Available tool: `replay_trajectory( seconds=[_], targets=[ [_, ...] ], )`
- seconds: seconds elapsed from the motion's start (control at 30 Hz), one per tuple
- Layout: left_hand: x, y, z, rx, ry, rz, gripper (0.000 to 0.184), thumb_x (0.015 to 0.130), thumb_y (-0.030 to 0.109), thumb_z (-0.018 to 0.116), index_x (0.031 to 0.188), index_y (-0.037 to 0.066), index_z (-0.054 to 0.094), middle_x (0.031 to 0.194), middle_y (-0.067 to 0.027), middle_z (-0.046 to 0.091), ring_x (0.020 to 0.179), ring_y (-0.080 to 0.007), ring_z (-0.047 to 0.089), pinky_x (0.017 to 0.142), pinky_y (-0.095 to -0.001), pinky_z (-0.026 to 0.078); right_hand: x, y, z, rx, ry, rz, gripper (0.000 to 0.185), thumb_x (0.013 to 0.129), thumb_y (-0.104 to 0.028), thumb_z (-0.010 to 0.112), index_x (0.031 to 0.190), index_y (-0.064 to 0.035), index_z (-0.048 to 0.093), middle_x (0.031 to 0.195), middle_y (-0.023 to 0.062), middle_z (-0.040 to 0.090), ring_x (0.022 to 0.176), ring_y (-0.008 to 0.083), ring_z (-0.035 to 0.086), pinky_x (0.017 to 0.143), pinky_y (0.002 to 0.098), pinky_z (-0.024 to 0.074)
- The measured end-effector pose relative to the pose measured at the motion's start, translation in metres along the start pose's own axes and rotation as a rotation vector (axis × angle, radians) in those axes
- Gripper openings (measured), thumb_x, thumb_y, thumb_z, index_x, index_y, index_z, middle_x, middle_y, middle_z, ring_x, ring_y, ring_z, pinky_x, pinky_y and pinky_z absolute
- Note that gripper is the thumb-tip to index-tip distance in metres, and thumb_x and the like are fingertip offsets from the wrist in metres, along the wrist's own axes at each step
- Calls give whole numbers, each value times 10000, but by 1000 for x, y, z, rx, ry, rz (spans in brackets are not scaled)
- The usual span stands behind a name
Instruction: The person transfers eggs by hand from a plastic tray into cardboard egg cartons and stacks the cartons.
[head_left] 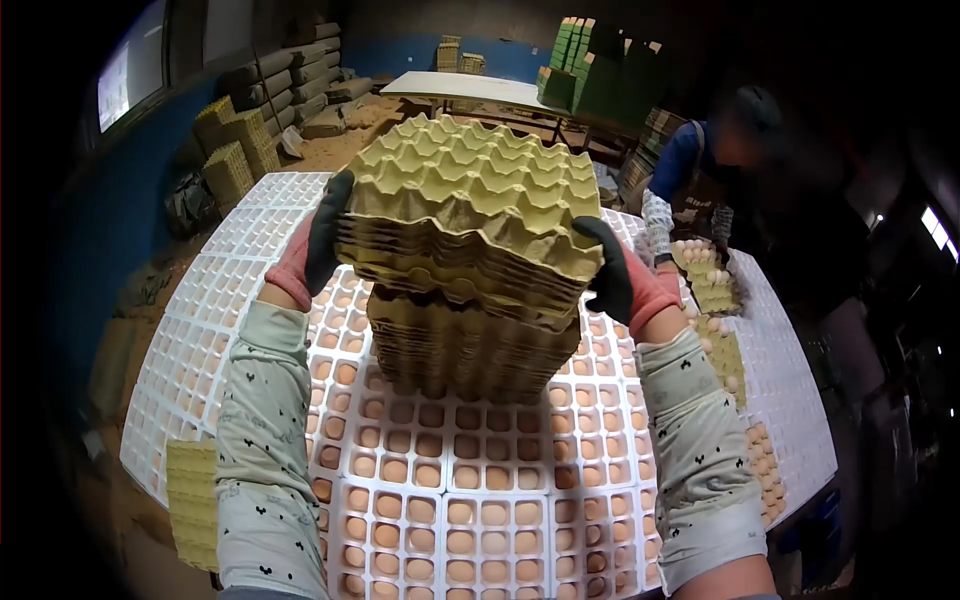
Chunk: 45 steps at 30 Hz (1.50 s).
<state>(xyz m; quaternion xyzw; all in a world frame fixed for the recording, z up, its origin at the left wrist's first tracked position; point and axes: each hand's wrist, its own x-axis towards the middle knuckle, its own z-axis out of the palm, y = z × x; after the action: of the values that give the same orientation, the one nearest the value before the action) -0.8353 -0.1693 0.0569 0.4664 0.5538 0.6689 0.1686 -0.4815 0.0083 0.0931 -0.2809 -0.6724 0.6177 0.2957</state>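
Note:
Between my two gloved hands is a stack of yellowish pulp egg trays [470,190], held by its left and right sides and tilted a little. My left hand [325,235] grips the left edge, with the dark palm of the glove against the trays. On the opposite side my right hand [615,275] is closed on the right edge, thumb over the top. Directly below stands another stack of egg trays [465,345]; whether the two stacks touch is hard to tell. White plastic trays [448,493] holding brown eggs [495,513] spread beneath and around it.
A co-worker [690,160] bends over the table's right side, near pulp trays with eggs [712,275]. A single pulp tray [192,500] lies at the left edge. Behind are a white-topped table [470,88], green boxes [570,65], piled sacks [265,90] and tray stacks [235,150].

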Motion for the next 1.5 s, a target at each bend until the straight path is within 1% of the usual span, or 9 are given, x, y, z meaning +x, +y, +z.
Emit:
replay_trajectory(
  seconds=[0.1, 0.17, 0.3, 0.53, 0.67, 0.73, 0.8, 1.17, 1.5],
  targets=[
    [2, -3, -5, 95, -130, 163, 485, 1039, 240, 439, 1444, -23, 388, 1498, -122, 418, 1375, -211, 394, 1137, -300, 287, -1, -8, -18, 352, -85, 167, 349, 897, -407, 586, 1191, -218, 596, 1100, 36, 650, 976, 186, 642, 782, 438, 559],
    [0, -8, -3, 109, -180, 179, 470, 1043, 232, 428, 1433, -28, 399, 1473, -138, 445, 1349, -218, 424, 1122, -298, 308, -6, 13, -19, -183, -132, -741, 357, 894, -427, 586, 1170, -201, 602, 1061, 44, 651, 962, 191, 642, 784, 387, 558],
    [-31, -35, 5, 190, -73, -20, 494, 1047, 321, 427, 1387, -36, 459, 1328, -113, 572, 1189, -179, 528, 1036, -297, 384, -16, 41, -13, -706, 136, -802, 402, 870, -299, 656, 1200, -87, 569, 1070, 69, 624, 990, 215, 618, 894, 359, 522],
    [-59, -33, 10, 593, 55, 33, 452, 1041, 275, 398, 1381, -19, 452, 1321, -228, 552, 1187, -378, 543, 997, -413, 422, -21, 21, -8, 575, -114, -222, 626, 835, -103, 708, 1394, -55, 430, 1322, 118, 537, 1225, 264, 530, 1002, 383, 476],
    [-66, -89, -4, 764, 79, 207, 388, 1018, 205, 432, 1354, 15, 463, 1308, -245, 545, 1163, -403, 541, 951, -441, 452, -34, 85, -20, -625, 20, -565, 857, 795, 32, 737, 1503, -65, 264, 1497, 145, 356, 1379, 254, 360, 1133, 361, 326],
    [-58, -53, -18, 1036, -57, -86, 426, 1037, 294, 423, 1357, 19, 488, 1314, -185, 577, 1196, -340, 553, 978, -403, 450, -35, 81, -4, 224, -74, -306, 837, 831, -10, 716, 1506, -19, 221, 1531, 179, 286, 1400, 281, 329, 1156, 366, 278],
    [-33, -85, -39, -819, -384, -455, 538, 1043, 438, 376, 1384, 36, 486, 1343, -104, 580, 1232, -263, 541, 1012, -385, 435, -23, 107, -12, 264, -28, -111, 816, 844, -33, 698, 1508, -21, 222, 1533, 173, 288, 1400, 277, 329, 1156, 365, 276],
    [-109, -376, -36, -725, -275, -690, 480, 1009, 372, 411, 1370, 75, 518, 1382, -83, 551, 1227, -296, 521, 1059, -382, 417, -39, 299, -17, 84, 183, 333, 714, 920, -160, 598, 1517, -29, 229, 1543, 138, 300, 1400, 253, 326, 1157, 356, 263],
    [-241, -168, 146, -81, -477, -565, 513, 1003, 406, 425, 1410, 95, 456, 1413, -101, 494, 1262, -310, 473, 1072, -400, 396, -230, 220, 6, 531, 286, 95, 647, 988, -275, 507, 1525, -37, 234, 1553, 107, 311, 1400, 232, 324, 1158, 348, 252]
  ],
)
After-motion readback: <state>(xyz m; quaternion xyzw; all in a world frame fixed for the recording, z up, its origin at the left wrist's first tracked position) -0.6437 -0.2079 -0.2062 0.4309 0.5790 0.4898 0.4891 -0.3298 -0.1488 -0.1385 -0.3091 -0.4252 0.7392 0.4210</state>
